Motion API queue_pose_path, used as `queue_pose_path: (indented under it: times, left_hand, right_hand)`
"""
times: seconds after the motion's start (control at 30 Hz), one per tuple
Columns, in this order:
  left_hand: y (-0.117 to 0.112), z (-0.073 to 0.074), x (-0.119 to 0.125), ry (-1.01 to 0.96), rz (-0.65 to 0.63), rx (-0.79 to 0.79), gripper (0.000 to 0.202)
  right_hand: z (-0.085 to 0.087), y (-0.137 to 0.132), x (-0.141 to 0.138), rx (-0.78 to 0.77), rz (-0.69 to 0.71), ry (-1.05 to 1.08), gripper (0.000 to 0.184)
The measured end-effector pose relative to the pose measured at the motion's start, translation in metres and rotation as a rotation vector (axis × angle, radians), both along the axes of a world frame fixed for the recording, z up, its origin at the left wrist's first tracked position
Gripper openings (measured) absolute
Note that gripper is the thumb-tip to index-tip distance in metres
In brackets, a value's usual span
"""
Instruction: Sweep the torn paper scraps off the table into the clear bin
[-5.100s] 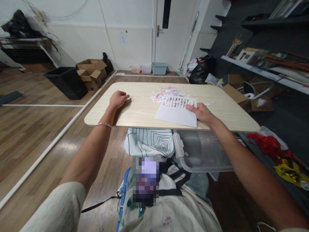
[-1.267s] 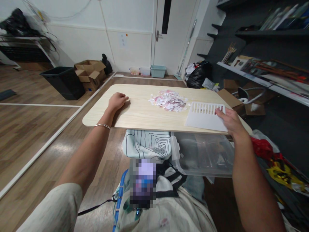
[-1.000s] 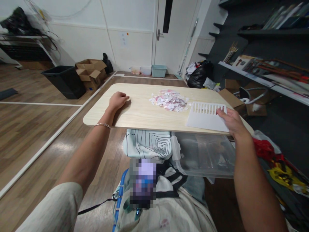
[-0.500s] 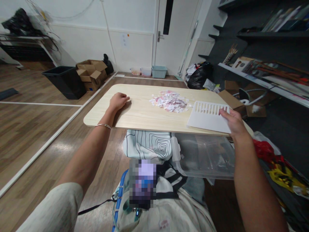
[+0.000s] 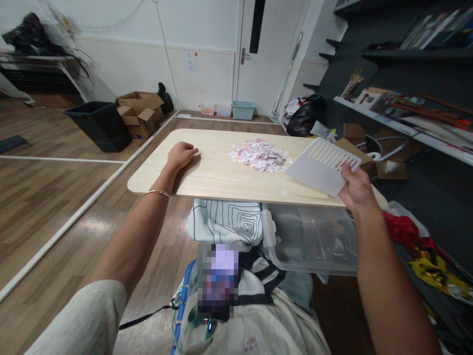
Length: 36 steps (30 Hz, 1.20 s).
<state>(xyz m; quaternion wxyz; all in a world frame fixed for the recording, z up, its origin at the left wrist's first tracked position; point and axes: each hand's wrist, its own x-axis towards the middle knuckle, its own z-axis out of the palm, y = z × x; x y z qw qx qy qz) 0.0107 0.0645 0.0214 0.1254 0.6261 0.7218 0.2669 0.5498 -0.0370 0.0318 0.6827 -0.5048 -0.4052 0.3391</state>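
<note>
My right hand [image 5: 357, 189] grips a flat white plastic board [image 5: 314, 170] with a row of slots along one side. The thumb lies over the slotted part, and the board tilts above the right side of the pale wooden table [image 5: 214, 180]. Its left corner comes close to a pile of small white and pinkish paper scraps [image 5: 260, 155]. Far left on the tabletop, my left hand [image 5: 181, 155] rests with its fingers curled in; nothing shows in it. One loose scrap lies near the front edge.
Under the table's front edge is a clear plastic bin [image 5: 314, 236], beside a patterned light cloth [image 5: 225, 222]. A pixelated phone-like screen [image 5: 219, 281] is at my lap. A black bin [image 5: 101, 125] and cardboard boxes [image 5: 140, 111] stand left; shelves [image 5: 406, 123] line the right.
The white board has lifted and tilted, its slotted side now higher and turned to the right. My right hand moved slightly up with it. My left hand stayed in place.
</note>
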Motion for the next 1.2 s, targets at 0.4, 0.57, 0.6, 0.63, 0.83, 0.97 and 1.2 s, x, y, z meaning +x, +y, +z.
queue_pose_path:
  times: [0.4,0.57,0.6,0.63,0.83,0.97,1.2]
  left_hand:
    - [0.002,-0.002,-0.001,-0.011,0.004,0.015,0.037]
    - [0.001,0.0,0.0,-0.013,0.005,0.006,0.035]
    - [0.001,0.0,0.0,-0.011,0.005,0.007,0.035]
    - [0.001,0.0,0.0,-0.009,0.004,0.009,0.036]
    - [0.001,-0.001,-0.001,-0.02,-0.007,0.017,0.038]
    - [0.001,0.0,-0.001,-0.011,-0.006,0.017,0.039]
    - [0.001,0.0,-0.001,-0.01,0.005,0.001,0.034]
  right_hand:
    - [-0.004,0.013,-0.031,0.032,0.176,-0.06,0.072]
    - [0.003,0.018,-0.057,0.081,0.158,-0.069,0.068]
    - [0.003,0.017,-0.059,0.077,0.164,-0.072,0.068]
    - [0.003,0.016,-0.061,0.07,0.174,-0.073,0.067]
    - [0.0,0.007,-0.056,0.065,0.224,-0.091,0.067]
    - [0.0,0.001,-0.046,0.042,0.225,-0.117,0.06]
    - [-0.002,0.001,-0.024,-0.057,0.316,-0.424,0.052]
